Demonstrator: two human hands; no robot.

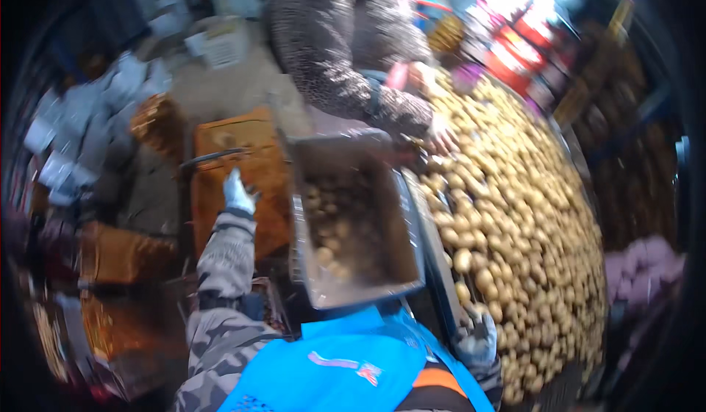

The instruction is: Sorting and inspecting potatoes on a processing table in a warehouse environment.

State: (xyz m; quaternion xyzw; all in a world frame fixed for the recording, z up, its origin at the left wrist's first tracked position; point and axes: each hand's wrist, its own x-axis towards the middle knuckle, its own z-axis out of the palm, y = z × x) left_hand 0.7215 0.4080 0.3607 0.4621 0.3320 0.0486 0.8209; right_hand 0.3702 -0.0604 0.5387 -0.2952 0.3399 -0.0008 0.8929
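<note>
My left hand (240, 192), in a pale glove, reaches out over an orange crate (231, 128). Its fingers are spread and nothing shows in them. A dark handle-like bar (215, 157) lies just beyond the fingertips. My right hand (477, 336), gloved too, is low at the near edge of a large heap of potatoes (513, 213), touching or close to it. Blur hides whether its fingers grip anything. Between my arms stands a deep grey plastic crate (411, 235), with some potatoes (328, 246) on its bottom.
Across from me a person in a dark patterned jacket (331, 42) has a hand (441, 135) on the potatoes. A raised edge (436, 257) borders the heap. More orange crates (113, 252) and pale bags (83, 114) lie left; a white basket (223, 42) stands farther back.
</note>
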